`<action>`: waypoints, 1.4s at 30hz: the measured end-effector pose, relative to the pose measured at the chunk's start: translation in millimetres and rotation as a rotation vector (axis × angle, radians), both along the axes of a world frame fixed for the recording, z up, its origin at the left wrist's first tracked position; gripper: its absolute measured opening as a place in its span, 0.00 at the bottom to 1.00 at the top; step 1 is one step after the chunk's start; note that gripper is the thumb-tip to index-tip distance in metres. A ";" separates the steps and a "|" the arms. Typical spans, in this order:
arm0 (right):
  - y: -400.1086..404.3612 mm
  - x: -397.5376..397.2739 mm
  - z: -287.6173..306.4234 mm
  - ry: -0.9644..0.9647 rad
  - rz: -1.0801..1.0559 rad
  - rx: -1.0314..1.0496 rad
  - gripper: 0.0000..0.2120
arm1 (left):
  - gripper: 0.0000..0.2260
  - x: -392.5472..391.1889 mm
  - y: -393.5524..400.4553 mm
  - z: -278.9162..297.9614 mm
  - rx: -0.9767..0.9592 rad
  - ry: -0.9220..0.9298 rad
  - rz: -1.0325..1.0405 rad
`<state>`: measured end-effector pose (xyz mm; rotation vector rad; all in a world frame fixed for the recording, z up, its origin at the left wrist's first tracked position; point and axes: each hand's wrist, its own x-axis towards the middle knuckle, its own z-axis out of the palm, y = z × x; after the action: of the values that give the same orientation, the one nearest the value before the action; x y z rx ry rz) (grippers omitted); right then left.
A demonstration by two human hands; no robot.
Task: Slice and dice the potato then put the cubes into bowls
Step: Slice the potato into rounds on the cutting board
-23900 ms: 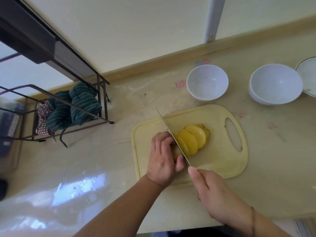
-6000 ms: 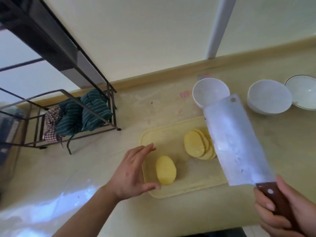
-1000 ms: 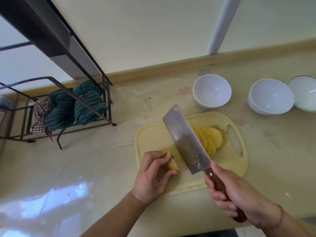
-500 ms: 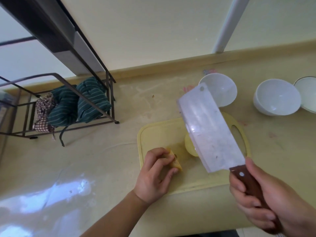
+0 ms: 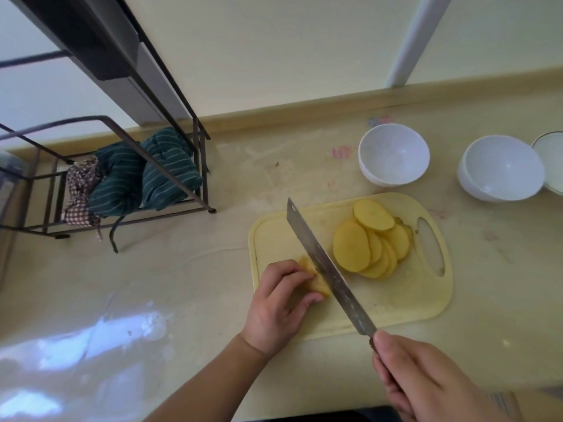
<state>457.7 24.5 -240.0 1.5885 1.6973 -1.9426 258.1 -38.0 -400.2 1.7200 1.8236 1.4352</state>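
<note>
A yellow cutting board (image 5: pixel 405 303) lies on the counter. Several round potato slices (image 5: pixel 370 242) overlap in a pile on its right half. My left hand (image 5: pixel 281 303) holds a small potato piece (image 5: pixel 315 280) down on the board's left side with curled fingers. My right hand (image 5: pixel 426 382) grips the handle of a cleaver (image 5: pixel 326 268), whose blade stands edge-down right beside the piece, against my left fingers. Two white bowls (image 5: pixel 394 153) (image 5: pixel 501 167) stand empty behind the board.
A third white dish (image 5: pixel 551 159) shows at the right edge. A dark wire rack (image 5: pixel 122 190) holding striped green cloths stands at the back left, under a dark shelf frame. The counter's front edge runs just below my arms.
The cleaver, raised flat over the board half a second ago, has come down edge-first next to the potato piece. My left hand still holds that piece.
</note>
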 end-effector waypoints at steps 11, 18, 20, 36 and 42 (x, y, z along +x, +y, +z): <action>-7.3 -5.7 -2.5 -0.059 0.056 0.091 0.31 | 0.12 0.4 0.0 -2.9 0.006 -0.022 0.004; -12.6 -6.2 -4.6 -0.098 0.081 0.179 0.33 | 0.11 1.6 -0.6 -2.3 0.013 -0.052 -0.007; -13.5 -7.0 -4.1 -0.102 0.077 0.186 0.32 | 0.10 1.3 -0.9 -3.6 0.015 -0.051 -0.017; -6.8 -16.0 -13.0 -0.091 0.096 0.255 0.31 | 0.10 0.5 2.8 -13.0 0.075 -0.020 -0.010; -31.7 -12.6 -16.6 -0.005 -0.137 0.299 0.38 | 0.13 1.9 2.1 -12.5 0.061 -0.058 0.017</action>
<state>445.1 -7.2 -256.6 1.8507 2.0038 -1.8054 260.0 -35.9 -412.8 1.6764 1.7864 1.5466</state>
